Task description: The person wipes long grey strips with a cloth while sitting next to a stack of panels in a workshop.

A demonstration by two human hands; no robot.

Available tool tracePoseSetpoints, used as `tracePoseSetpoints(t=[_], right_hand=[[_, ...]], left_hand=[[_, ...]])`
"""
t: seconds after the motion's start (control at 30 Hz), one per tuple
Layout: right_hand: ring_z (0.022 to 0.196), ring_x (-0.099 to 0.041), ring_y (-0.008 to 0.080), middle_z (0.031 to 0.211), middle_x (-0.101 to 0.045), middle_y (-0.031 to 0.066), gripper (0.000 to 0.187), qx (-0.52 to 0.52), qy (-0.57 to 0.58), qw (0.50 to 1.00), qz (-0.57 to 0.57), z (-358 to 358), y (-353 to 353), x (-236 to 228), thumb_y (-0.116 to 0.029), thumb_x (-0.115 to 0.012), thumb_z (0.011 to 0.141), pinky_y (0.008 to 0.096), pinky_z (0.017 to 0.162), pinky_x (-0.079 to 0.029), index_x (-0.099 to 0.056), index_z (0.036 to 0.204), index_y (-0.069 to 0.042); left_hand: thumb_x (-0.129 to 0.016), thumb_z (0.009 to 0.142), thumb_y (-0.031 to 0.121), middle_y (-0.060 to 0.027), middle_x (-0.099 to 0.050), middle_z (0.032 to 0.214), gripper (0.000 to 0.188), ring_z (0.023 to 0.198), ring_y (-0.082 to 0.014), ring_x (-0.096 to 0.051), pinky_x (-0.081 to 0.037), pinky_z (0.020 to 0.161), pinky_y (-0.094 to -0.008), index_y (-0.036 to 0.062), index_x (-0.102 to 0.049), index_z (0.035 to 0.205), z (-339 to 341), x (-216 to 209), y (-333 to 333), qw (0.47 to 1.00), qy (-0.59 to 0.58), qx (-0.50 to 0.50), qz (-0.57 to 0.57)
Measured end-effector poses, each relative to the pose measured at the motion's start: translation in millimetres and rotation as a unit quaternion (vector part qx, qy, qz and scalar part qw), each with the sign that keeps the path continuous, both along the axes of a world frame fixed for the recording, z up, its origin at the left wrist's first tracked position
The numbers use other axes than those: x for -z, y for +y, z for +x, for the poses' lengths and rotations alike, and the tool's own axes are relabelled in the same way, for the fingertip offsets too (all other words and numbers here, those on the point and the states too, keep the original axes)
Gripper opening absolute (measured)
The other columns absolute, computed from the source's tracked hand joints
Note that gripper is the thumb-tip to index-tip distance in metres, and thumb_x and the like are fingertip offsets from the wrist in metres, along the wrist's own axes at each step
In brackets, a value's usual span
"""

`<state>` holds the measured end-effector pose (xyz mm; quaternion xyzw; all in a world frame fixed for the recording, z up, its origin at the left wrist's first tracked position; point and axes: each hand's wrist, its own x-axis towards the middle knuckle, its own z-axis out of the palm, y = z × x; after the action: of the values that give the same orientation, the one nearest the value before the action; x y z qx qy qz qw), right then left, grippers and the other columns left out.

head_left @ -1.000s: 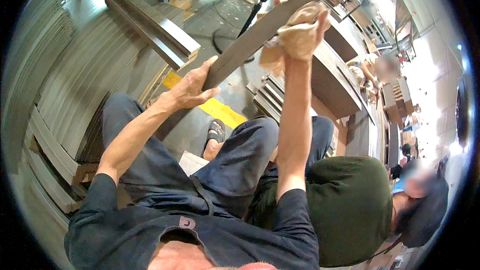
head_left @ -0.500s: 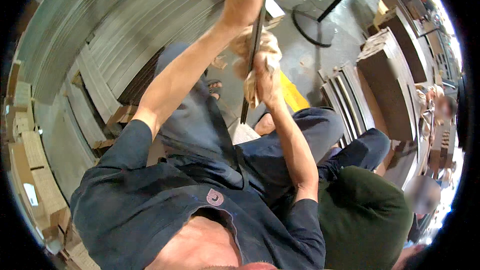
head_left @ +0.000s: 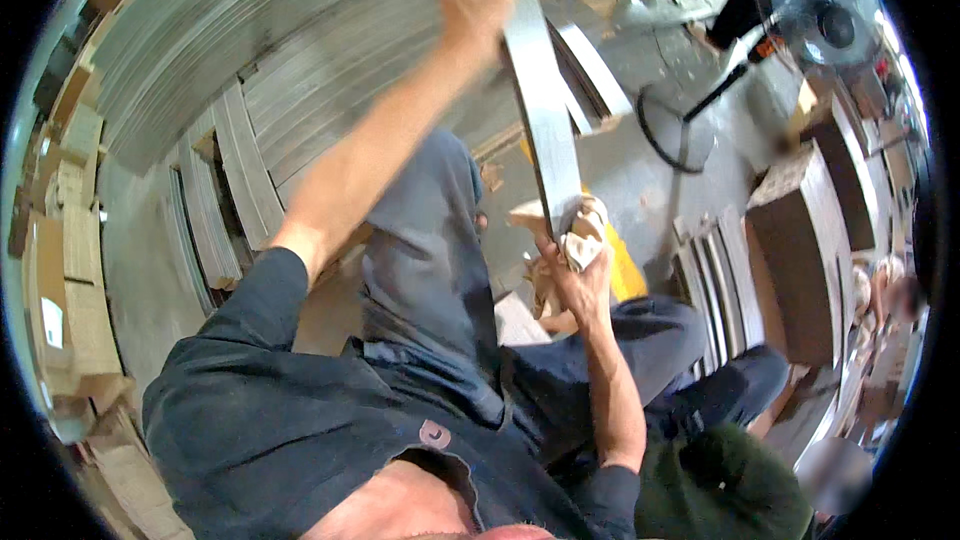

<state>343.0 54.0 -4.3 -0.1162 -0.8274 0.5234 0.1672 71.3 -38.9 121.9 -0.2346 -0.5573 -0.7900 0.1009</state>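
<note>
A long, flat grey strip (head_left: 545, 110), like a metal profile, slants across in front of me with its broad face showing. My left hand (head_left: 482, 0), slightly blurred, grips it near its far end, fingers around the edge. At the near end, my right hand (head_left: 582, 285) holds it through a crumpled cream cloth (head_left: 585, 245) pressed around the strip. More of the cloth hangs below that hand. Under the cloth, the strip's tip is hidden.
Long grey panels (head_left: 330, 70) lie stacked at the left, with cardboard cartons (head_left: 75, 260) beyond. A pedestal fan (head_left: 740, 70) stands at the far right. Bundled strips (head_left: 720, 290) and brown stacks (head_left: 805, 250) lie right. Close by my right side is a person in dark green (head_left: 725, 490).
The strip has turned from edge-on to showing its broad face. My right hand and the cloth have moved nearer and right, down to its near end. The view has shifted.
</note>
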Motion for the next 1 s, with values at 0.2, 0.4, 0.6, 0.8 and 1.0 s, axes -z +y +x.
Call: tracePoseSetpoints(t=[0.2,0.4,0.6,0.8,1.0], right_hand=[[0.079,-0.061,0.0390,0.084,-0.059,0.0171,0.030,-0.011,-0.119,0.983,0.137,-10.1,19.1,-43.8,-0.022,-0.073,0.081,0.0418,0.071,-0.050,-0.055,0.097,-0.004],[0.086,-0.068,0.0296,0.094,-0.068,0.0157,0.038,0.016,-0.115,0.989,0.088,-7.0,63.0,-54.7,-0.022,-0.077,0.079,0.0374,0.078,-0.052,-0.061,0.108,-0.002],[0.089,-0.069,0.0296,0.097,-0.068,0.0138,0.029,-0.004,-0.121,0.986,0.117,-15.2,69.3,-34.1,-0.016,-0.072,0.079,0.0364,0.080,-0.053,-0.062,0.105,-0.006],[0.091,-0.066,0.0319,0.100,-0.066,0.0100,0.027,-0.032,-0.134,0.976,0.169,-21.7,78.4,-17.6,-0.010,-0.068,0.075,0.0357,0.080,-0.052,-0.061,0.101,-0.010],[0.093,-0.064,0.0405,0.105,-0.064,0.0176,0.050,-0.084,-0.142,0.968,0.190,-23.0,93.6,-0.9,-0.020,-0.071,0.075,0.0455,0.079,-0.053,-0.056,0.121,-0.009]], left_hand=[[-0.078,0.071,0.018,-0.0105,-0.064,0.078,0.037,0.073,-0.0199,-0.063,-0.053,0.070,-0.0347,-0.0013,-0.058,0.095,-0.3,69.1,39.3,0.995,-0.061,-0.067,-0.046],[-0.081,0.073,0.018,-0.0169,-0.070,0.100,0.050,0.087,-0.0220,-0.066,-0.053,0.082,-0.0341,-0.0085,-0.061,0.110,-67.5,136.4,55.3,0.973,-0.008,-0.195,-0.122],[-0.085,0.072,0.029,-0.0222,-0.066,0.114,0.089,0.097,-0.0255,-0.067,-0.050,0.089,-0.0338,-0.0159,-0.041,0.135,-114.0,158.3,77.4,0.954,-0.147,-0.176,-0.192],[-0.084,0.072,0.024,-0.0169,-0.070,0.107,0.065,0.095,-0.0212,-0.067,-0.050,0.088,-0.0340,-0.0088,-0.056,0.122,-131.7,164.4,82.4,0.967,-0.093,-0.149,-0.185],[-0.081,0.073,0.020,-0.0145,-0.072,0.101,0.044,0.092,-0.0228,-0.068,-0.053,0.084,-0.0366,-0.0005,-0.063,0.108,-154.5,192.0,93.3,0.973,-0.013,-0.180,-0.142]])
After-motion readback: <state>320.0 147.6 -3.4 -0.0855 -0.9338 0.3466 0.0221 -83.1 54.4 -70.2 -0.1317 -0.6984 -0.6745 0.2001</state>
